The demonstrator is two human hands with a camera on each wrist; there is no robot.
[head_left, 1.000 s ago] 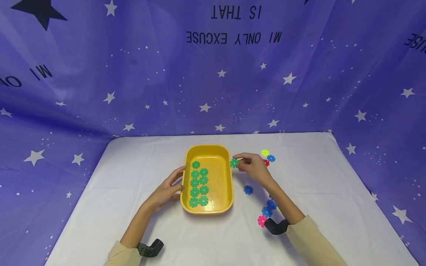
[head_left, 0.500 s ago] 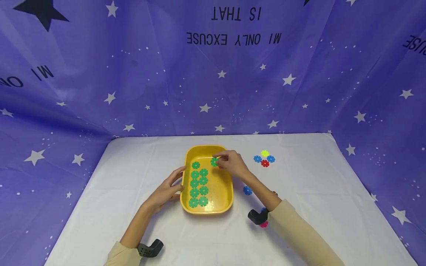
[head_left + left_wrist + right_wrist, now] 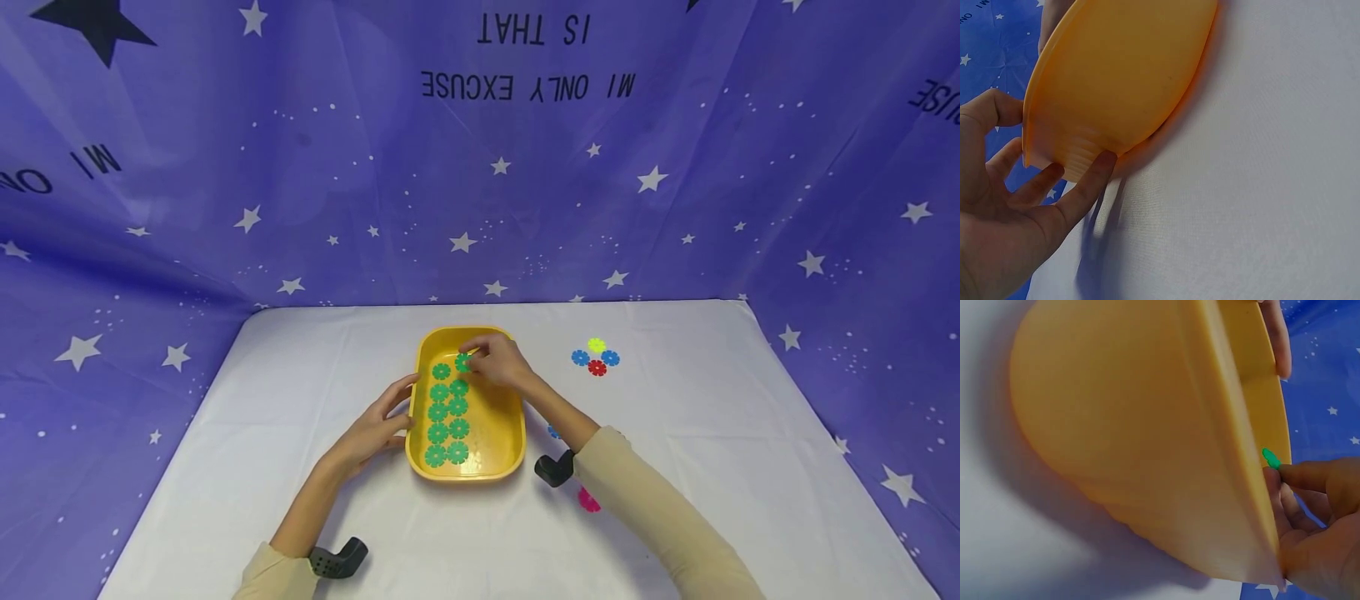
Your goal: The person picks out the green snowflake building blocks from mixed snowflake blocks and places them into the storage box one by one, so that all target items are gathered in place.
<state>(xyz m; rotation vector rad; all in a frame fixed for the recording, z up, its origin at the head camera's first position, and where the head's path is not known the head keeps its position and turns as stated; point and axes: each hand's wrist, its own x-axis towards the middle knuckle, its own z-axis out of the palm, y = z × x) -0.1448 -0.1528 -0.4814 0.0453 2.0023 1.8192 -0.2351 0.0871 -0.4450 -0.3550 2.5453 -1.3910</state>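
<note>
A yellow plastic tray [image 3: 495,475] stands in the middle of the table. Inside, at its left, green snowflake building discs [image 3: 458,406] lie in two columns. My right hand [image 3: 498,362] reaches over the tray's far part and pinches another green snowflake disc [image 3: 462,362], to the right of the top disc of the left column. In the right wrist view that disc [image 3: 1270,458] shows edge-on between thumb and finger, above the rim. My left hand [image 3: 377,427] is at the tray's left side; the left wrist view shows its spread fingers [image 3: 1088,187] touching the outer wall.
Right of the tray, a yellow disc [image 3: 597,344], a red disc [image 3: 597,368] and two blue discs [image 3: 581,357] form a small cluster. Nearer, a pink disc [image 3: 588,499] and part of a blue disc [image 3: 553,432] show beside my right forearm. A purple starred cloth [image 3: 480,208] hangs behind.
My right hand has carried the green snowflake disc from outside the tray's right rim leftward over the tray, to beside the top disc. My left hand has stayed at the tray's side.
</note>
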